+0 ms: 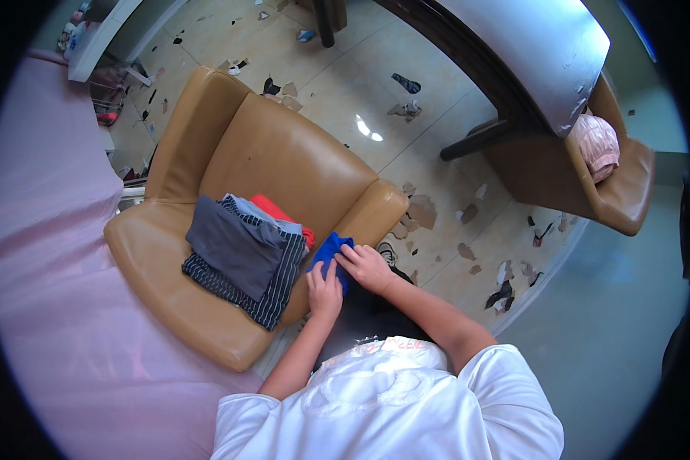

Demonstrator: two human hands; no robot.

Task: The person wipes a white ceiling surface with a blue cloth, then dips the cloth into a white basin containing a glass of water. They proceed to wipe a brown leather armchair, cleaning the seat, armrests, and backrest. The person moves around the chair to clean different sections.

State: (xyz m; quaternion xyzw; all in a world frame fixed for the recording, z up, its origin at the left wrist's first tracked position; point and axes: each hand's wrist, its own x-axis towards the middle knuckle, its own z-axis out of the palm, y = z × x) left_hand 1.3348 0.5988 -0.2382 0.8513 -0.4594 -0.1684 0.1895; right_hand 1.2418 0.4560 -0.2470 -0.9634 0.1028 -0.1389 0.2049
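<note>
A small blue cloth [328, 248], bunched or folded, is held at my lap beside the armrest of a tan leather armchair [287, 144]. My left hand [325, 292] has its fingers over the lower left part of the cloth. From the other side, my right hand [367, 268] grips its right edge. On the chair seat, just left of my hands, lies a stack of folded clothes. A dark grey garment [236, 247] is on top, with black-and-white striped fabric [284, 287] under it. Light grey cloth [252, 208] and a red cloth [273, 208] show behind.
Pink fabric [52, 230] covers a surface at left. A dark-framed table [529, 52] stands at upper right, near another tan chair [627, 178] holding a pink bundle [597, 144]. Scraps [422, 211] litter the tiled floor [356, 75]. My shoe [386, 253] shows beyond my right hand.
</note>
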